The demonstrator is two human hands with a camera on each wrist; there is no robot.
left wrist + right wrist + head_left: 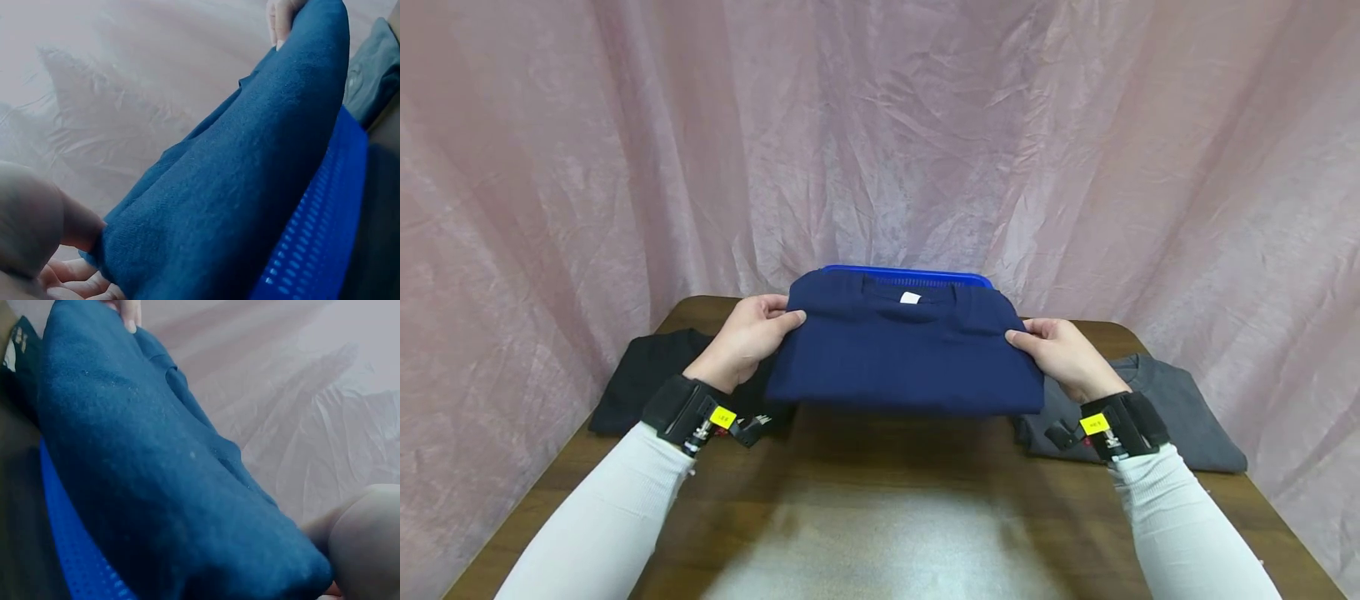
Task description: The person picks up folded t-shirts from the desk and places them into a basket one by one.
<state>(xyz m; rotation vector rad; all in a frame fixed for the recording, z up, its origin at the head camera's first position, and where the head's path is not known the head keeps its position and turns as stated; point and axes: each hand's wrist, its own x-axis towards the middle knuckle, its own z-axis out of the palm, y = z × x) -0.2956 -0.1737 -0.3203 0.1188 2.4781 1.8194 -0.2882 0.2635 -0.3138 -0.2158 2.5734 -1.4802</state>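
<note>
A folded navy T-shirt (902,358) is held up above the table, its neckline with a white label facing the far side. My left hand (752,337) pinches its left edge, thumb on top and fingers beneath. On the opposite edge my right hand (1063,354) grips the shirt in the same way. Behind and below the shirt stands a blue perforated basket (917,277); most of it is hidden in the head view. Its holed side wall (312,231) shows under the cloth in the left wrist view.
A folded black garment (647,375) lies on the wooden table (880,467) at the left, partly behind my left forearm. At the right lies a folded grey shirt (1187,417). A pink curtain (880,125) hangs behind the table.
</note>
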